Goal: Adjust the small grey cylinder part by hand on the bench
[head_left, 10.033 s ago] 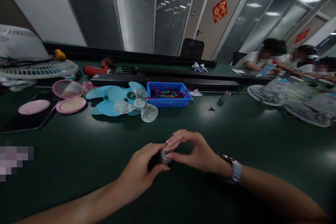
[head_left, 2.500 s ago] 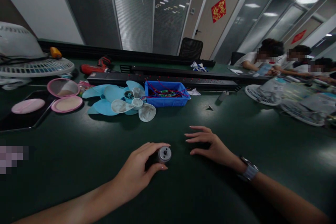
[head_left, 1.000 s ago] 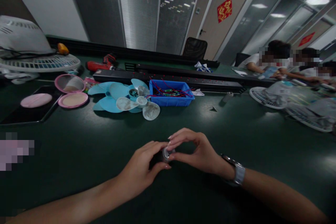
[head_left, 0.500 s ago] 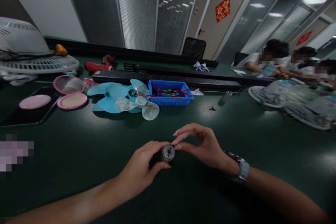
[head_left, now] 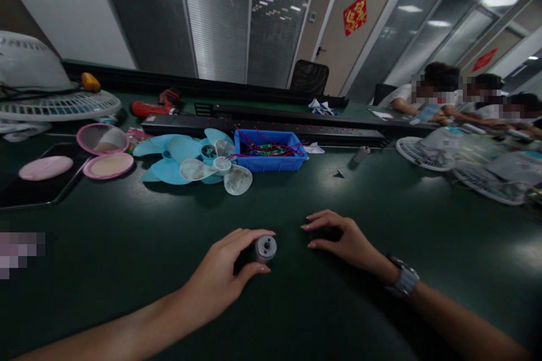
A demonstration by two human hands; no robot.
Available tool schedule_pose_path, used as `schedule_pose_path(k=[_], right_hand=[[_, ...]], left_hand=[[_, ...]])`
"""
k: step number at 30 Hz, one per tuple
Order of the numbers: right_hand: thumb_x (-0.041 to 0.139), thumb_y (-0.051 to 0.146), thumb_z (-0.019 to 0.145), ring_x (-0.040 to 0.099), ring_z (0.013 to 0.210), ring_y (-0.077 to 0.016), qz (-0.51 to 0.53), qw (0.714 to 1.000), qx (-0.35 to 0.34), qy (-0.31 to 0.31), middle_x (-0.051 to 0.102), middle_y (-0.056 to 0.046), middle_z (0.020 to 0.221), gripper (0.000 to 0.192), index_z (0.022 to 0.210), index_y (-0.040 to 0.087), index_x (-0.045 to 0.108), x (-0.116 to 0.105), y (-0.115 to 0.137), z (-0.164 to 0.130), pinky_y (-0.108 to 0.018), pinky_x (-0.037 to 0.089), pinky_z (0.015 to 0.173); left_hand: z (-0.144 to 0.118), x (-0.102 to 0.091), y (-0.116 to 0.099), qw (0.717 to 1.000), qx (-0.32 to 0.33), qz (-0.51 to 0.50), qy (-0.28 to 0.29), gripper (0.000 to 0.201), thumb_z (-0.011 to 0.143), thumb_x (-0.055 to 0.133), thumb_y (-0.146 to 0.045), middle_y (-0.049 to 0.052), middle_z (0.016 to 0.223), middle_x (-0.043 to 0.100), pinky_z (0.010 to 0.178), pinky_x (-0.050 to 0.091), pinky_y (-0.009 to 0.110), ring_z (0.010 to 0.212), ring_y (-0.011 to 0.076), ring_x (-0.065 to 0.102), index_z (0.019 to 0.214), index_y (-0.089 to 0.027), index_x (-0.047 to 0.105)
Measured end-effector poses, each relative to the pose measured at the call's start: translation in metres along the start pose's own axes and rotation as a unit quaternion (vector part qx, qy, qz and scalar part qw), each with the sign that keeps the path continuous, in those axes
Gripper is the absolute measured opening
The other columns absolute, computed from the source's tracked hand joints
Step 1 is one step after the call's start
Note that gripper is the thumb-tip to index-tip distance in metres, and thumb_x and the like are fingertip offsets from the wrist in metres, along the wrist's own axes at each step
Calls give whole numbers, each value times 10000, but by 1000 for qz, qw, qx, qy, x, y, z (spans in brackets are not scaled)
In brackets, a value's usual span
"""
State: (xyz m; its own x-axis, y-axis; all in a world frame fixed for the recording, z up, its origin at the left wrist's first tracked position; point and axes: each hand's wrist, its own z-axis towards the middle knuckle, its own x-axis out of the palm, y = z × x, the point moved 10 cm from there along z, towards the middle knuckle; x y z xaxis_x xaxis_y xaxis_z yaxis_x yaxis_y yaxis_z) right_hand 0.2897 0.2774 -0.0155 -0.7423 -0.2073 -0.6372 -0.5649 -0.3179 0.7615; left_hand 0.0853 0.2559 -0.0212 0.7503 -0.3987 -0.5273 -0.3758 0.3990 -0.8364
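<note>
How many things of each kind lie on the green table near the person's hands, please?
Small grey motors: 1, motor, gripped by the left hand
Fan blades: 2, light blue fan blade, clear fan blade
Blue bins: 1, blue bin
Pink compacts: 1, pink compact
Total: 5

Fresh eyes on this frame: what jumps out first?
Front and centre, the left hand grips a small metal motor on the dark green table, while the right hand rests flat beside it, apart from the motor. Behind them lie pale blue fan blades next to a blue bin of red wires.
</note>
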Motion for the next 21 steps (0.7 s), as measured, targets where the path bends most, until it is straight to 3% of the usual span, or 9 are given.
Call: schedule_pose_path(k=[5, 9, 15, 21], right_hand=[[779, 317, 759, 643, 1080, -233, 2, 1000, -6, -12, 735, -49, 996, 162, 904, 250, 752, -2, 5, 3, -418, 526, 934], [801, 281, 743, 686, 969, -207, 69, 995, -50, -57, 754, -41, 907, 160, 879, 226, 737, -5, 37, 10, -383, 556, 862], [810, 199, 734, 703, 918, -177, 144, 978, -149, -22, 766, -22, 897, 191, 907, 235, 738, 22, 103, 25, -338, 557, 844], [792, 192, 750, 711, 898, -175, 152, 975, -161, -10, 765, -19, 861, 133, 870, 225, 743, 37, 114, 33, -321, 550, 820]], left_hand=[[0, -1, 0, 1000, 2, 3, -2, 426, 856, 656, -187, 31, 1162, 653, 933, 483, 399, 1068, 233, 614, 1258, -291, 559], [1, -1, -2, 1000, 6, -1, -1, 428, 848, 659, -172, 36, 1154, 660, 921, 492, 395, 1058, 235, 619, 1252, -279, 569], [0, -3, -6, 1000, 22, -6, -19, 386, 830, 679, -157, 45, 1087, 678, 863, 506, 360, 986, 224, 632, 1197, -240, 596], [-1, -3, -6, 999, 30, -10, -22, 252, 831, 681, -170, 48, 994, 681, 801, 507, 341, 911, 216, 631, 1077, -199, 631]])
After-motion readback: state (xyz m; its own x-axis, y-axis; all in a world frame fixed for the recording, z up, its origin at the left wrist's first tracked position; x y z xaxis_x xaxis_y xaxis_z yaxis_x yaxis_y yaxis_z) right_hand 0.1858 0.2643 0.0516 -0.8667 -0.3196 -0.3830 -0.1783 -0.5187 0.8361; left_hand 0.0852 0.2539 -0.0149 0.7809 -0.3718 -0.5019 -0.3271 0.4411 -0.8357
